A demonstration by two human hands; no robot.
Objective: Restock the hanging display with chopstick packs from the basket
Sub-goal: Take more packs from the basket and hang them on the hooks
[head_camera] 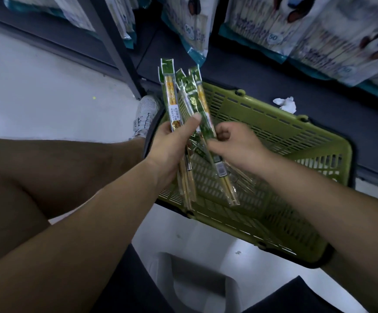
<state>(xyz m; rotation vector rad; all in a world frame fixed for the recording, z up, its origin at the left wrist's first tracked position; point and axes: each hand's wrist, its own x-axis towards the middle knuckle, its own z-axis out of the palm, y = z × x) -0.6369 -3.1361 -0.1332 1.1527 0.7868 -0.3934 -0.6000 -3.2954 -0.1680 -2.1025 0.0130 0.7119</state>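
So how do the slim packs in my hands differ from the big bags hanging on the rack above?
The slim packs are narrow with green tops; the hanging bags are wide, white and teal, marked 50. The slim packs are fanned in your left hand, one pinched by your right hand, above the basket; the bags hang in a row. Both seem to hold pale sticks.

A white laced sneaker is worn at eleven o'clock; dark shorts are seen at six o'clock; forearms are uncovered.
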